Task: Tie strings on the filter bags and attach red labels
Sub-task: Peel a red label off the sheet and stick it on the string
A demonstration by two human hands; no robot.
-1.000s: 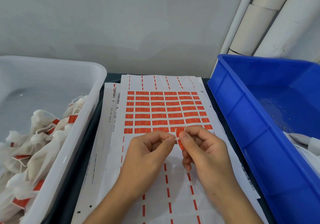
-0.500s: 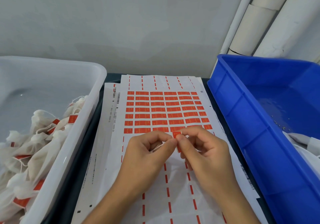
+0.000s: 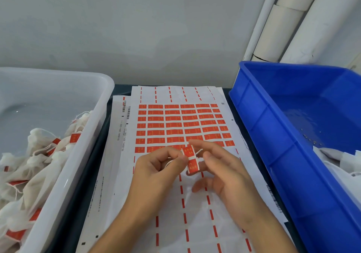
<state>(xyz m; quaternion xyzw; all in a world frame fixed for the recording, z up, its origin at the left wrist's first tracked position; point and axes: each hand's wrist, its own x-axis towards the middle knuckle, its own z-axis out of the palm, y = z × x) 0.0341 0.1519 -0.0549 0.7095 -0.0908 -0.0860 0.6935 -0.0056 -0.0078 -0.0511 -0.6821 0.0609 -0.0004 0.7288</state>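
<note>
**Red label held open between two hands above the sticker sheet**

Both forearms reach in from the bottom edge and meet over the middle of the label sheet (image 3: pixel 175 127), which lies flat between two bins. The left hand (image 3: pixel 156 171) is curled, palm turned inward, its thumb and forefinger pressed together on the left edge of a red label (image 3: pixel 191 160). The label stands roughly upright and unfolded, two red halves with a white band across the middle. A thin white string (image 3: pixel 198 152) crosses at that band and pokes out to the right; a loop of it shows inside the left hand's curl.

The right hand (image 3: pixel 220 174) is loosely spread, palm facing left, fingers (image 3: pixel 203 144) fanned and slightly blurred. Its forefinger reaches over the top of the label and its thumb sits just right of it; whether either touches the label cannot be told.

Finished filter bags (image 3: pixel 35 166) with red tags are heaped in the white bin (image 3: pixel 91 133) on the left. The blue bin (image 3: pixel 273 135) on the right holds some white material in its near corner. The filter bag belonging to this string is not clearly distinguishable beneath the hands.
</note>
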